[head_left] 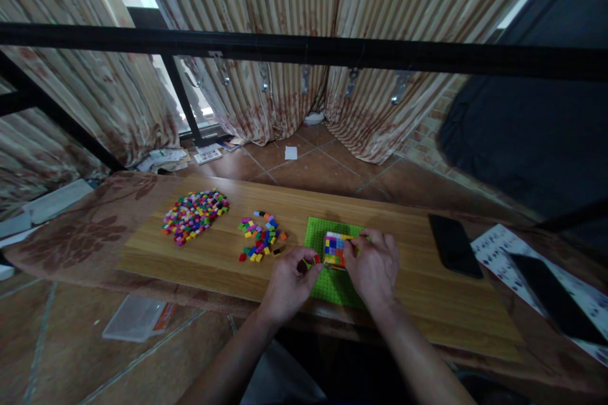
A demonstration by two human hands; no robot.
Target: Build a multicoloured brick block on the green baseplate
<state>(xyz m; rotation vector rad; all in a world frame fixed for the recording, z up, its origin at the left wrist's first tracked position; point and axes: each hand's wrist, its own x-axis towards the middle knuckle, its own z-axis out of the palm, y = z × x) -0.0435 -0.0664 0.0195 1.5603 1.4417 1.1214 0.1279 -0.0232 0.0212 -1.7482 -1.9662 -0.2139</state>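
A green baseplate (332,288) lies on the wooden board, with a block of multicoloured bricks (335,247) on its upper middle. My left hand (291,281) is at the baseplate's left edge, thumb and forefinger pinching a small red brick (316,259). Over the right side of the multicoloured block is my right hand (375,266), its fingers bent down onto the bricks; whether a loose piece is between them is hidden. To the left of my hands sits a small scattered group of bricks (266,237).
A larger pile of bricks (196,212) is at the left of the wooden board (294,199). A black phone (455,245) lies at its right end, beside a printed sheet (498,247) and another dark device (558,297). A clear plastic box (134,317) is on the floor.
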